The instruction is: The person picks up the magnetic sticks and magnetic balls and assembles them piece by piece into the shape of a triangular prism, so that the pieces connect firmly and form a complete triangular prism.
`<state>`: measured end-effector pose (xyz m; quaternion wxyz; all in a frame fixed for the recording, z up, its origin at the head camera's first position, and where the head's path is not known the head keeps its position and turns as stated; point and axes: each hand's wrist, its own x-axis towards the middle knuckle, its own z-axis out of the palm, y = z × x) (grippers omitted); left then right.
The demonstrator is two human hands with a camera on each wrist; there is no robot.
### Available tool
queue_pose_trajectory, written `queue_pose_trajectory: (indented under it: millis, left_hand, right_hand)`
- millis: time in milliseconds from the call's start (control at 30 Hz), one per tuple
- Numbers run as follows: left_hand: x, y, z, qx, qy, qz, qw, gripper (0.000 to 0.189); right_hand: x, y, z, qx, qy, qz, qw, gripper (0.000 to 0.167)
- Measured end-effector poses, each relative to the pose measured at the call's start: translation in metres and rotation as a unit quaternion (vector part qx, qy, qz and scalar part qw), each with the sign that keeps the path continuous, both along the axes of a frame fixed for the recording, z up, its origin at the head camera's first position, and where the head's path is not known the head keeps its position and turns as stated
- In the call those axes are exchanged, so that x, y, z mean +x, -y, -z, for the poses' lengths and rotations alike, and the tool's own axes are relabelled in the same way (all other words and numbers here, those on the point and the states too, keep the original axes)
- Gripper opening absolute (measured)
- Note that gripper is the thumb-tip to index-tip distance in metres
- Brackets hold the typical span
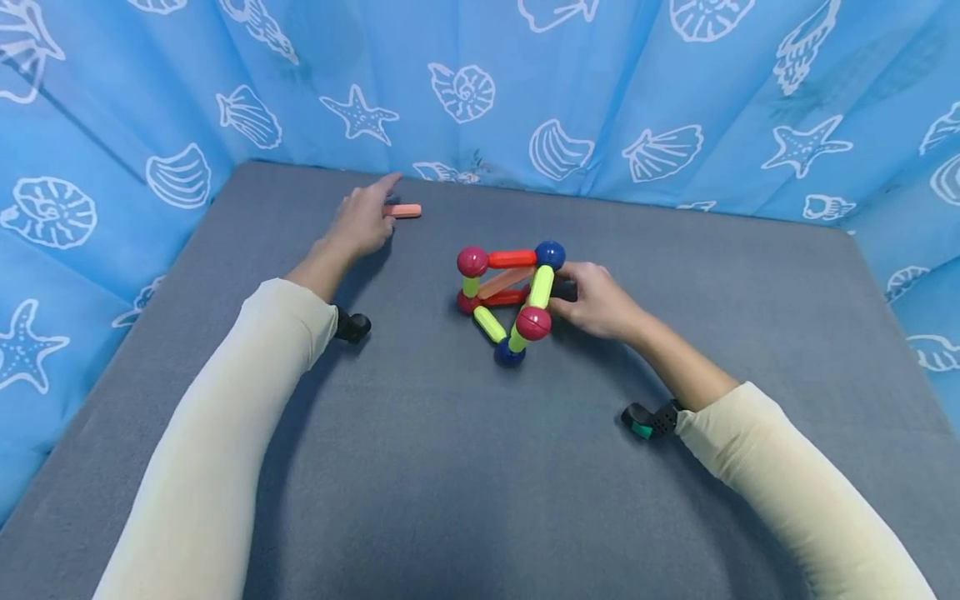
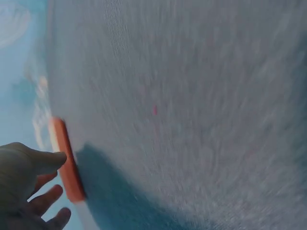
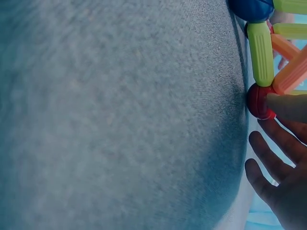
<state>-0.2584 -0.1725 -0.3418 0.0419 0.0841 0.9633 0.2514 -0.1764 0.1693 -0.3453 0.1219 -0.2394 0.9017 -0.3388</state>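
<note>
My left hand is at the far left of the table, beside an orange magnetic rod. Its fingers are spread, and the thumb overlaps the orange rod in the left wrist view; contact is unclear. A frame of magnetic rods and balls stands mid-table, with a red rod, lime rods, a blue ball and a dark red ball. At its right side, my right hand holds a corner, thumb and index finger at a red ball; the other fingers extend loosely.
The grey cloth-covered table reaches to a blue curtain with white seashell prints along the back and sides. Black wrist devices hang below both sleeves, close to the tabletop.
</note>
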Motion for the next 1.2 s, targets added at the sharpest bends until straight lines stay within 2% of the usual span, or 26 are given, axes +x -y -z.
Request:
queue_pose_trajectory:
  millis: [133,300,433,567,633,700,733,800,867,967,1033,1100,1200]
  left_hand:
    - [-0.006,0.008,0.004,-0.034,0.007,-0.018,0.9993,0.061]
    - [-0.008,0.009,0.005,-0.061,-0.026,-0.031,0.9973,0.052]
    - [-0.005,0.007,0.005,-0.074,-0.052,-0.038,0.9952,0.049]
    - [0.001,0.004,0.0,-0.033,-0.038,-0.031,0.9983,0.052]
    - [0.007,0.002,-0.004,0.01,-0.017,-0.026,0.9995,0.055]
    - [0.016,0.0,-0.007,0.061,0.019,-0.026,0.9976,0.057]
    - [0.022,-0.001,-0.008,0.09,0.04,-0.026,0.9948,0.058]
    - [0.034,-0.004,-0.009,0.151,0.087,-0.027,0.9843,0.06]
    - [0.048,-0.007,-0.01,0.207,0.137,-0.031,0.9683,0.062]
    - [0.066,-0.011,-0.008,0.274,0.192,-0.031,0.9419,0.062]
    - [0.077,-0.014,-0.007,0.303,0.212,-0.032,0.9284,0.06]
    - [0.088,-0.017,-0.004,0.321,0.225,-0.035,0.9194,0.058]
    - [0.104,-0.023,0.0,0.334,0.237,-0.038,0.9115,0.055]
  right_hand:
    - [0.004,-0.001,-0.002,-0.003,-0.002,-0.007,1.0,0.037]
    - [0.007,0.0,-0.003,-0.006,-0.009,-0.014,0.9998,0.038]
    - [0.008,0.002,-0.003,0.0,-0.013,-0.015,0.9998,0.037]
    - [0.009,0.001,-0.005,0.004,-0.015,-0.012,0.9998,0.037]
    - [0.009,0.001,-0.005,0.005,-0.012,-0.009,0.9999,0.037]
    - [0.009,0.001,-0.005,0.005,-0.009,-0.007,0.9999,0.037]
    - [0.009,0.001,-0.005,0.004,-0.007,-0.007,0.9999,0.038]
    - [0.009,0.001,-0.005,0.005,-0.005,-0.006,1.0,0.038]
    - [0.009,0.001,-0.005,0.008,-0.005,-0.003,1.0,0.038]
    - [0.008,0.0,-0.006,0.013,-0.004,0.002,0.9999,0.039]
    - [0.008,-0.001,-0.006,0.014,0.001,0.004,0.9999,0.039]
    - [0.008,-0.001,-0.006,0.015,0.005,0.004,0.9999,0.04]
    - [0.008,0.0,-0.005,0.014,0.007,0.003,0.9999,0.04]
